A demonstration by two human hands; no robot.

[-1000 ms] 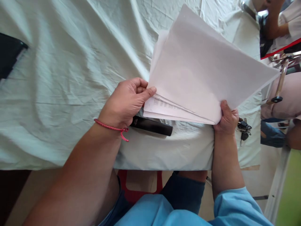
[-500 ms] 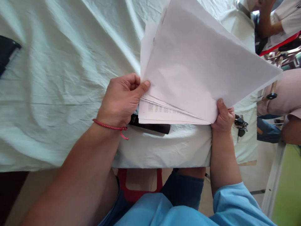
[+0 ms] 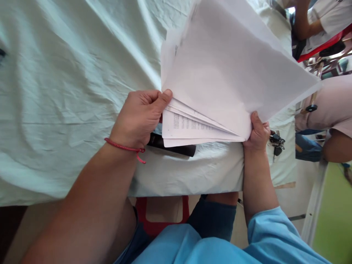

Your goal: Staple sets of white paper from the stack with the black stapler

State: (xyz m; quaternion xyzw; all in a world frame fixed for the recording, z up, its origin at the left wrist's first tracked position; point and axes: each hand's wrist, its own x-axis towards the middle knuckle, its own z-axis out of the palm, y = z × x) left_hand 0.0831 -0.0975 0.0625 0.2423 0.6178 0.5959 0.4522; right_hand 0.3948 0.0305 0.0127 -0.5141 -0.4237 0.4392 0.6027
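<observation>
A stack of white paper sheets [image 3: 217, 69] is held up over the cloth, fanned open at its near left corner. Between thumb and curled fingers, my left hand [image 3: 143, 113] pinches the left edge of the upper sheets. My right hand [image 3: 257, 130] grips the near right corner, thumb on top. Below the lifted sheets, a lower page [image 3: 187, 124] shows small printed text. Partly beneath the papers and my left wrist lies a long black object [image 3: 181, 149], whose kind I cannot make out. A red cord bracelet circles my left wrist.
A pale green cloth [image 3: 68, 121] with creases covers the table. A bunch of keys [image 3: 277, 141] lies right of my right hand. Other people sit or stand at the right, one with an arm [image 3: 305, 25] near the table. A red stool [image 3: 165, 227] is below.
My left hand has raised the upper sheets slightly, so the gap above the printed page is wider. The view has shifted a little, and the dark object at far left is nearly out of frame.
</observation>
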